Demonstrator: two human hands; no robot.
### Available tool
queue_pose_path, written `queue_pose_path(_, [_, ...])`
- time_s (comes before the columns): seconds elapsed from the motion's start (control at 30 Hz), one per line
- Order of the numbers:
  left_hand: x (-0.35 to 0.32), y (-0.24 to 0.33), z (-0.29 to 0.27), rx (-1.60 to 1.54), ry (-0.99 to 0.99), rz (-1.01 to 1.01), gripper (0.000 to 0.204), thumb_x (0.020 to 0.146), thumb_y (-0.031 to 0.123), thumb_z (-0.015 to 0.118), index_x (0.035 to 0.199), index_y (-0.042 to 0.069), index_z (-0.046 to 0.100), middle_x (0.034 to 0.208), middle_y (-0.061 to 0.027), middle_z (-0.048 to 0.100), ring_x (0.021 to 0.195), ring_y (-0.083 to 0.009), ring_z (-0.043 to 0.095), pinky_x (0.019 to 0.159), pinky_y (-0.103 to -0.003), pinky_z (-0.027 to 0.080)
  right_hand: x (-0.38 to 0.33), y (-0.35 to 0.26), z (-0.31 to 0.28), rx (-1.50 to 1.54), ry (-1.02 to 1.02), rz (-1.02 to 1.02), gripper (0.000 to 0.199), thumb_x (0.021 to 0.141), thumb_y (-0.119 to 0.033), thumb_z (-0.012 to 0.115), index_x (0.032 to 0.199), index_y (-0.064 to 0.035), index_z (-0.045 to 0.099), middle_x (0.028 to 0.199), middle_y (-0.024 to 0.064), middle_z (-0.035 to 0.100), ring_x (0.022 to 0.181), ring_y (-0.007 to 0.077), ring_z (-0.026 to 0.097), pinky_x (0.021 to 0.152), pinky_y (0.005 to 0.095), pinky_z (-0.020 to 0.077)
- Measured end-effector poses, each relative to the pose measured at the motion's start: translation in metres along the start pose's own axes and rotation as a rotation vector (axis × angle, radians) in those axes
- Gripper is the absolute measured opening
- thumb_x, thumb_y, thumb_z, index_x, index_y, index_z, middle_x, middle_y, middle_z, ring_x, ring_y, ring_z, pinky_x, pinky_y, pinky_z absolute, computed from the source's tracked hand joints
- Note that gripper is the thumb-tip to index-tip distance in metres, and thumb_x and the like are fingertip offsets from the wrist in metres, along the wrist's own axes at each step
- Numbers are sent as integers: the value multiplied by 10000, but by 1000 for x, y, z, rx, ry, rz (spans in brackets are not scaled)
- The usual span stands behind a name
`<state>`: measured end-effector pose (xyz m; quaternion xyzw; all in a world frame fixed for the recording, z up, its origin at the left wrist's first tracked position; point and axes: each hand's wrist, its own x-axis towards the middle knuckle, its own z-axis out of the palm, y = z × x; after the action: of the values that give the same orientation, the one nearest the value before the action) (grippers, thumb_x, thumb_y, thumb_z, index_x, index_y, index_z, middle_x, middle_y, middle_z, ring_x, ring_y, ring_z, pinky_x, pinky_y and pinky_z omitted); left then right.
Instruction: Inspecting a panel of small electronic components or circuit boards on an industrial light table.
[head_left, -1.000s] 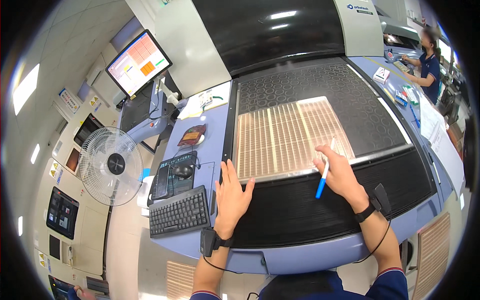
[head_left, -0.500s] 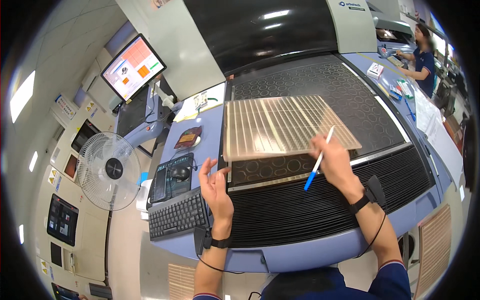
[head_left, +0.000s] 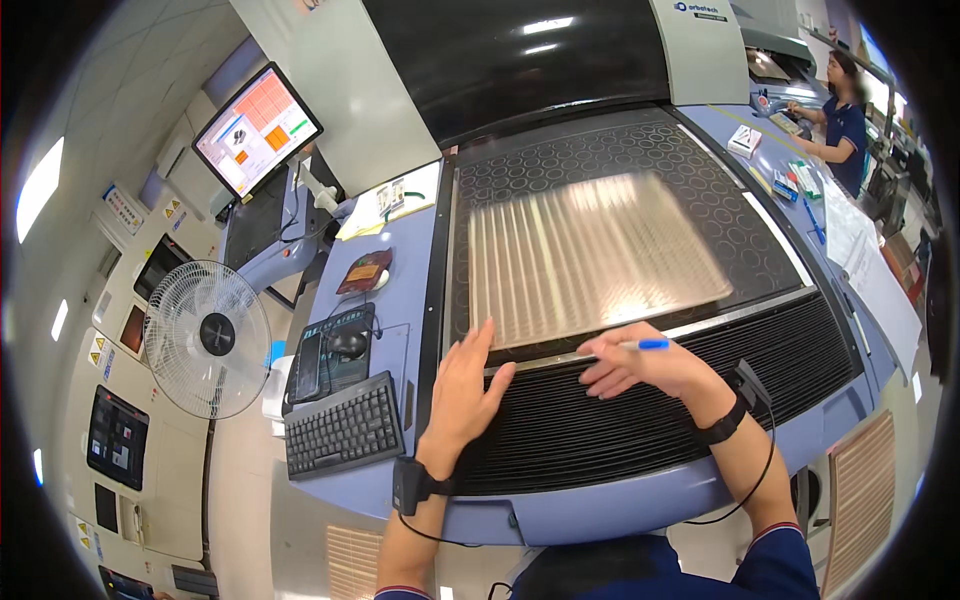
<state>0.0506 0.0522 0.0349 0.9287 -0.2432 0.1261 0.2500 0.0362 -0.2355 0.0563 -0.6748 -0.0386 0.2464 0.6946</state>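
Grey floor, white fan [head_left: 216,335], lit monitor [head_left: 258,128].

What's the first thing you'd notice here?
The big shiny ribbed panel lying on the dark dotted machine bed, right in the middle. Both hands sit at its near edge: the left hand flat, the right hand holding a blue pen. A white fan stands far left.
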Motion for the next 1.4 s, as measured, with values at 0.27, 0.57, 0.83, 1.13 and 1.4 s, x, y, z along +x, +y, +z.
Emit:
queue_pose_path(0.27, [-5,-19,9,127,-212,-185,652,1028,414,489,1485,-37,368,1462,-282,471,1444,-385,357,1192,-519,251,18,43,-17,-1152,479,-554,364,942,-237,658,1173,29,564,950,269,664,1139,476,540,1015,557,423])
queue_pose_path(0.57, [-4,-11,-3,193,-208,-348,592,973,457,568,1376,26,521,1126,-255,686,1082,-454,632,1036,-537,435,10,42,2,-1237,416,-451,417,937,-318,664,1099,55,569,1006,374,628,1160,587,524,1047,608,406])
queue_pose_path(0.83, [0,-2,-17,178,-133,-457,417,948,393,612,1050,-10,641,925,-248,699,846,-468,664,733,-478,525,19,51,7,-1272,392,-500,420,947,-319,649,1107,59,563,1083,386,607,1236,573,485,1069,642,370])
queue_pose_path(1.13, [-97,-24,-72,73,371,-544,548,920,367,673,1305,-19,614,1174,-269,679,1104,-434,635,987,-454,475,6,32,15,-1022,490,-643,369,925,-188,680,1195,31,554,1288,320,533,1253,490,489,1096,618,357])
queue_pose_path(1.4, [-193,-77,-96,559,382,-838,459,927,332,638,1236,-5,661,998,-148,743,1023,-362,658,1130,-524,338,4,27,24,-912,442,-716,387,924,-179,681,1221,37,557,1296,354,523,1239,507,506,1055,529,439])
